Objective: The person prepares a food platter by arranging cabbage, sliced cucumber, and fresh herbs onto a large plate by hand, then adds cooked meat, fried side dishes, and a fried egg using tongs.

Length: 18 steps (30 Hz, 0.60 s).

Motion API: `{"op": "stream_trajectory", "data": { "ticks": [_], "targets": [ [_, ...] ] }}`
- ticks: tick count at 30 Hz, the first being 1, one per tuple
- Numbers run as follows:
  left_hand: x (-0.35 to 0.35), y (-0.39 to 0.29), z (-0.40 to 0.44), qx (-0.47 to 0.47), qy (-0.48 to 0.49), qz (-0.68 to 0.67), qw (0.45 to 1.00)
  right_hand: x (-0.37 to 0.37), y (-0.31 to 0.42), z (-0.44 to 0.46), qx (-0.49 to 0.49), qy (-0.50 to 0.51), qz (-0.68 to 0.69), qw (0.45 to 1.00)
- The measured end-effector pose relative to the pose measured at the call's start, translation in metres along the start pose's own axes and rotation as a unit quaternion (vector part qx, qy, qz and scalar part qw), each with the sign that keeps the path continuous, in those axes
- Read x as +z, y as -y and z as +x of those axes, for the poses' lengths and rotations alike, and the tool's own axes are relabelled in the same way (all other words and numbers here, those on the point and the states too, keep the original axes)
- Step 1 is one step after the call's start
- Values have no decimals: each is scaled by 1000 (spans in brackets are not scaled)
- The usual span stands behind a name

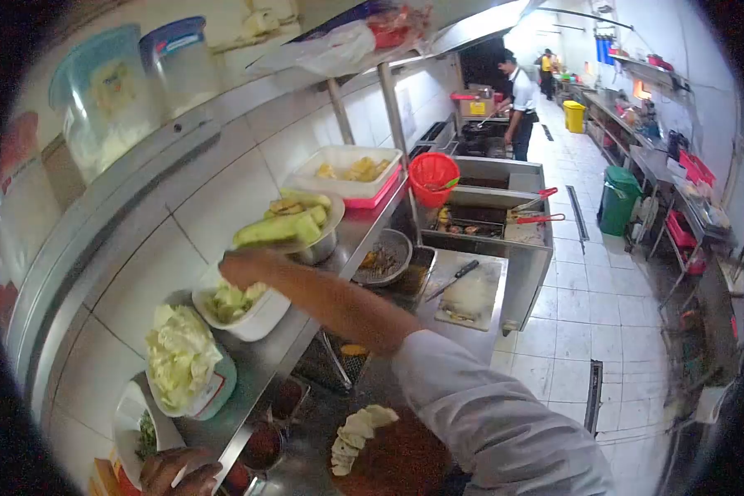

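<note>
on the shelf [266, 364], a tub [264, 324] stands between a container [203, 400] of leaves [180, 355] and a bowl [326, 243] of vegetables [278, 230].

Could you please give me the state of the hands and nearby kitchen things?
White tub: uncovered, holding cut greens
Right hand: by white tub, grip unclear
Herb bowl: uncovered, part-filled
Left hand: beside herb bowl, grip unclear
Pale leaves: heaped in a pile
Pale slices: overlapping on brown board
Knife: lying on white board

Right hand [246, 266] at white tub [266, 321] of pale-green pieces, fingertips hidden; left hand [178, 474] low, near herb bowl [127, 403]. Cabbage [182, 355] heaped between tub and bowl. Below me, pale slices [351, 440] fanned across round board [398, 463].
</note>
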<state>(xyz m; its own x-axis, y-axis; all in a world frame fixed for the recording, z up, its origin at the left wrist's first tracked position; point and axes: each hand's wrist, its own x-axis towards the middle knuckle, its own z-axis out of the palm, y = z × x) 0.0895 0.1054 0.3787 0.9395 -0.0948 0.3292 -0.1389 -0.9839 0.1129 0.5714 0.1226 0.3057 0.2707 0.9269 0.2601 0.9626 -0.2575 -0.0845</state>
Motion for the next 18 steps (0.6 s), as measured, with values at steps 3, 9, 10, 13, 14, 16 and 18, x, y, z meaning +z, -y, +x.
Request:
{"op": "stream_trajectory", "data": {
  "ticks": [3, 9, 10, 13, 14, 16, 18],
  "targets": [
    [8, 19, -14, 26, -20, 91, 995, -31, -4, -20, -9, -3, 240, 971],
    [-7, -26, 17, 55, 50, 42, 996, -38, -13, -15, -32, 127, 138, 982],
    [-3, -22, 22, 68, 38, 8, 997, -43, -18, -12, -45, 100, 102, 989],
    [6, -1, 19, 126, -25, -43, 991, -67, -13, -14, -30, -17, -25, 999],
    [5, 1, 19, 135, 0, -37, 990, -79, -3, -17, -29, 59, 17, 998],
    [1, 4, 24, 152, 27, -51, 987, -78, 10, -43, -60, 126, 43, 989],
    [1, 9, 29, 152, 31, -51, 987, -58, 20, -53, -102, 116, 30, 988]
  ]
}}
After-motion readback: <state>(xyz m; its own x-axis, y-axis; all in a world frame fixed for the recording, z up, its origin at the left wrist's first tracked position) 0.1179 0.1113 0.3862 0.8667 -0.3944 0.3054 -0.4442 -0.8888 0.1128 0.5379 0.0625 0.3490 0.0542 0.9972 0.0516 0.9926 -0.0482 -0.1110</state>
